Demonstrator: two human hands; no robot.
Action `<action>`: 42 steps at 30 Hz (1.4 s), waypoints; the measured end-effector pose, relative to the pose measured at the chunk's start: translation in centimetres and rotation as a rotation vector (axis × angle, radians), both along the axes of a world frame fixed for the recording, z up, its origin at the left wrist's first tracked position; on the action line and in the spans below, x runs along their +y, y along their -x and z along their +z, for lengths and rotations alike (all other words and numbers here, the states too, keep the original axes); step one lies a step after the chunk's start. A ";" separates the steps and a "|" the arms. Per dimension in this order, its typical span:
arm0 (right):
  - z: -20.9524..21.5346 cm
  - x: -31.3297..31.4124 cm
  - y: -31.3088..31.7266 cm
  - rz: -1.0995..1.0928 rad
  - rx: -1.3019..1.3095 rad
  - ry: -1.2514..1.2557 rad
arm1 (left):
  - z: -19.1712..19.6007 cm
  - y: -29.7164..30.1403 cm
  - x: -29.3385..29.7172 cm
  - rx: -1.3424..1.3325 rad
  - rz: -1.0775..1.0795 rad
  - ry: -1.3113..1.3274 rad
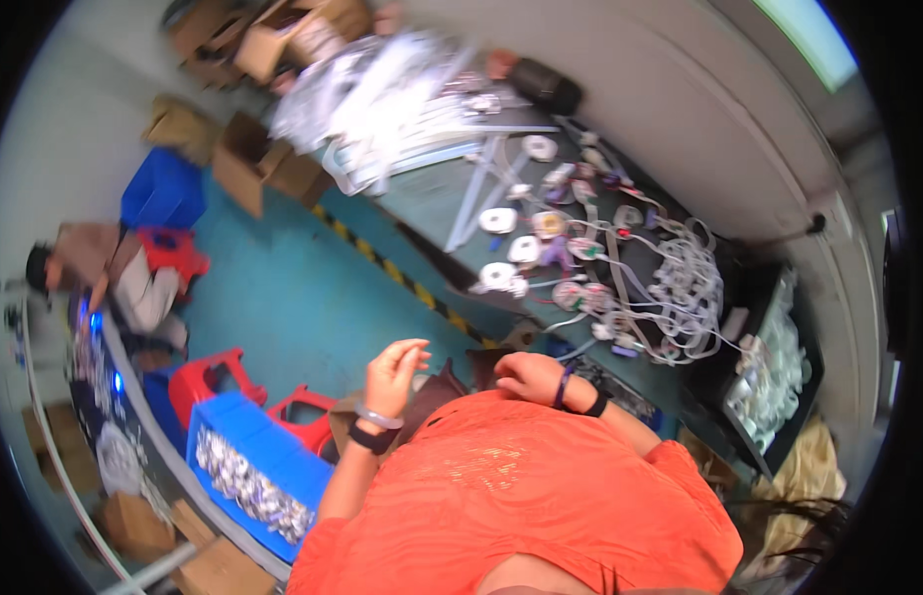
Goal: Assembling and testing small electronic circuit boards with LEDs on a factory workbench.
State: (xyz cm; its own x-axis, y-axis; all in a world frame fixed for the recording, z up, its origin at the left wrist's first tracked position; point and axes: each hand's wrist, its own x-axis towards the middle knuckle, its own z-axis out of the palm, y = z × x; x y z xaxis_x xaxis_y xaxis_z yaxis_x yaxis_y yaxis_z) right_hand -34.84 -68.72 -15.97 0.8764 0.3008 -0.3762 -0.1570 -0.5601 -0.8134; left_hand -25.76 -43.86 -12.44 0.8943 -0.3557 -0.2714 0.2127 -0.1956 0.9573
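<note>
**Both hands raised over the lap, nothing clearly held**

The left hand (394, 369) sits just below the middle of the frame, fingers loosely curled and partly spread, gripping nothing that can be seen; a pale bangle and a dark band (371, 436) ring its wrist. The right hand (529, 378) lies just to its right, knuckles up and fingers folded under; whether it holds anything cannot be told. Between and behind the two hands shows a dark brown object (444, 385), too blurred to name. Below them an orange garment (521, 496) fills the lower centre.

Lower left, a blue bin (273, 451) holds small silvery parts, with red stools (209, 377) beside it on the teal floor (293, 288). Upper right of centre, a dark worktable (432, 213) carries white cables (685, 288), round white pieces and clear tubes. A yellow-and-black stripe (392, 268) runs along the table's foot. Cardboard boxes (253, 164) stand at upper left, and another person (95, 263) crouches at the left edge
</note>
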 end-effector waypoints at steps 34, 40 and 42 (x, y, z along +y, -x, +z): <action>-1.6 59.4 -39.4 1.250 -0.079 0.173 | -3.9 -7.7 50.9 0.047 1.223 0.179; 1.5 69.9 -51.2 1.254 -0.039 0.098 | 0.0 -15.9 57.8 -0.028 1.282 0.243; 1.1 73.7 -53.4 1.337 -0.070 0.094 | -0.2 -16.7 59.8 -0.050 1.355 0.293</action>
